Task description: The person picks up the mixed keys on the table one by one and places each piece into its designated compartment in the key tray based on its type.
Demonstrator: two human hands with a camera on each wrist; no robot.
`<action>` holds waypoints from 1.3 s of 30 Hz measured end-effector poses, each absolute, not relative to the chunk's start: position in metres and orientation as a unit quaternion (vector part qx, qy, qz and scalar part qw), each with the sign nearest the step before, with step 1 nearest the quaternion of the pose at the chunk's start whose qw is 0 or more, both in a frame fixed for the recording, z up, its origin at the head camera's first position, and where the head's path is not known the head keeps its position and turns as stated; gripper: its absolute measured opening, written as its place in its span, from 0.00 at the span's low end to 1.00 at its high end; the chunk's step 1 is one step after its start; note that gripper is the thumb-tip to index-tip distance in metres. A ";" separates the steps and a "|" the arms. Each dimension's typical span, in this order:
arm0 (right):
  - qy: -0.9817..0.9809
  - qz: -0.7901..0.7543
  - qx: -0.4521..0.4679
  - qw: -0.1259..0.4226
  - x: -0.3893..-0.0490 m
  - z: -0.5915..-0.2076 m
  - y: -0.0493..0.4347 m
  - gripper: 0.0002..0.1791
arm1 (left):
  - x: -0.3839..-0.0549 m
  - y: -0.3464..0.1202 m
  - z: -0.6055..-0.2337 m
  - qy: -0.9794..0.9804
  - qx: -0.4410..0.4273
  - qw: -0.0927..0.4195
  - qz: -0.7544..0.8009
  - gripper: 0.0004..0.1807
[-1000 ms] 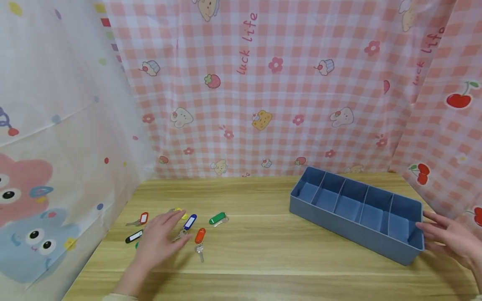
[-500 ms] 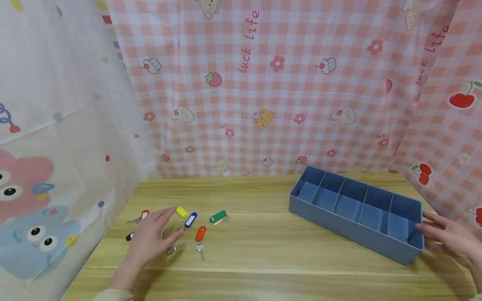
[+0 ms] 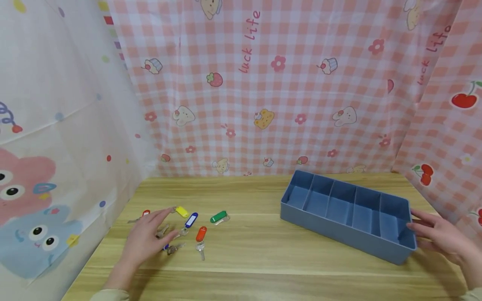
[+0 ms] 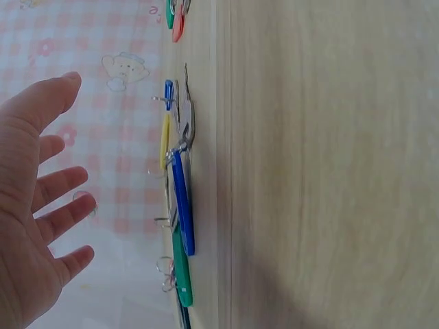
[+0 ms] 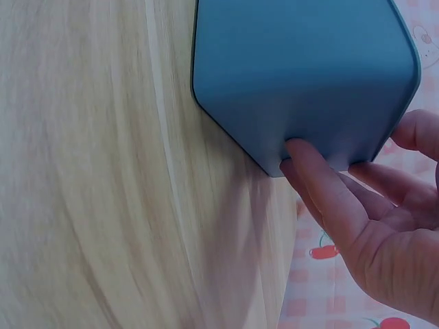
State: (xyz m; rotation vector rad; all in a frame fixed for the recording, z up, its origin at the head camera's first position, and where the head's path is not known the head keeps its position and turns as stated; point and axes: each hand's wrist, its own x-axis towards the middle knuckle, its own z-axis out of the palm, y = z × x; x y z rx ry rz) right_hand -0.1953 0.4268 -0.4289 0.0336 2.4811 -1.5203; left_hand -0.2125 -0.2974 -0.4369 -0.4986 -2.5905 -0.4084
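Observation:
My left hand point(image 3: 144, 238) hovers over a group of keys with coloured tags, its fingers spread and holding nothing. Around it lie a yellow tag point(image 3: 182, 211), a blue tag point(image 3: 191, 220), an orange-red tag point(image 3: 201, 234) with its key below and a green tag point(image 3: 219, 216). A red tag point(image 3: 146, 212) and another blue one are partly hidden by the hand. In the left wrist view a blue tag point(image 4: 182, 202) and a green tag point(image 4: 180, 267) lie beyond the palm. At the right, my right hand point(image 3: 440, 234) touches the end wall of a blue-grey divided box point(image 3: 339, 234) with extended fingers.
The box stands slanted on the wooden table point(image 3: 248, 251), its several compartments empty. A pink checked cloth point(image 3: 233, 100) hangs behind the table and along the right. White printed cloth point(image 3: 83, 138) closes off the left side.
The box has slid a little to the left, with my right hand following against its end. My left hand has drawn slightly left and nearer, uncovering the yellow tag and a key.

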 end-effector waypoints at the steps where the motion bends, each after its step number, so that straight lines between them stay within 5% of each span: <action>1: 0.846 -0.521 0.006 0.114 -0.196 -0.429 0.425 0.38 | -0.212 -0.299 -0.437 -0.944 -0.182 0.233 -0.148 0.36; 39: 0.826 -0.543 -0.047 0.141 -0.218 -0.429 0.353 0.39 | -0.211 -0.345 -0.433 -0.947 -0.130 0.232 -0.179 0.35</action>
